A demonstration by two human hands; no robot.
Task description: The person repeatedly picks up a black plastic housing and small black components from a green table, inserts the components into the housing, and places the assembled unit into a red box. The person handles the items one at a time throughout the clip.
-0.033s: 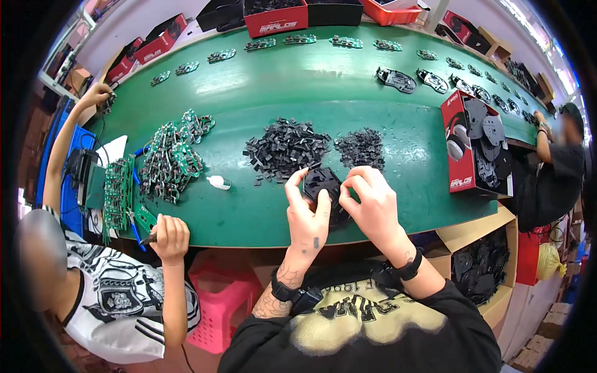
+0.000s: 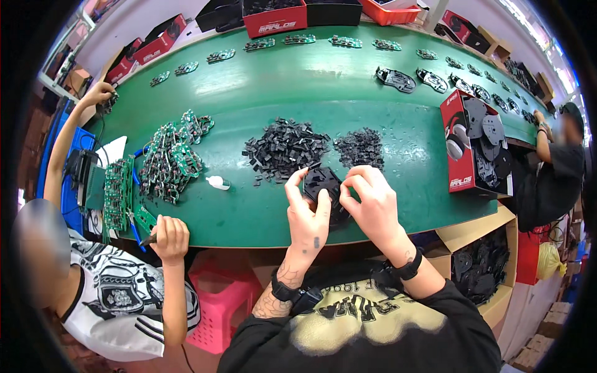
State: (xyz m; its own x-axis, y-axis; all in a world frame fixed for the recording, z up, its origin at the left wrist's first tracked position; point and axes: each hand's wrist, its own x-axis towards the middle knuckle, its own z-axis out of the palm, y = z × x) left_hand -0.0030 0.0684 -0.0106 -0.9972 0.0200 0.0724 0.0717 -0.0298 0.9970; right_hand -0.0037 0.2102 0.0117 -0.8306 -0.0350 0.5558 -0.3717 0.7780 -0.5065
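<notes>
My left hand (image 2: 306, 214) is closed round a black plastic mouse shell part (image 2: 321, 180), thumb on its face and fingers along its left edge. At the part's right edge, my right hand (image 2: 373, 202) makes a pinch of thumb and forefinger. Whatever lies between those fingertips is too small or too hidden to make out. Just beyond the part lies a heap of small black flat pieces (image 2: 283, 149). A second heap of smaller black pieces (image 2: 359, 149) sits to its right, beyond my right hand.
A white bottle (image 2: 218, 182) lies left of my hands, near piled green circuit boards (image 2: 168, 161). One co-worker's hand (image 2: 170, 239) is at the left. A red box (image 2: 459, 146) of black plates stands right. Circuit boards (image 2: 345, 41) and mouse bases (image 2: 396, 79) line the far side.
</notes>
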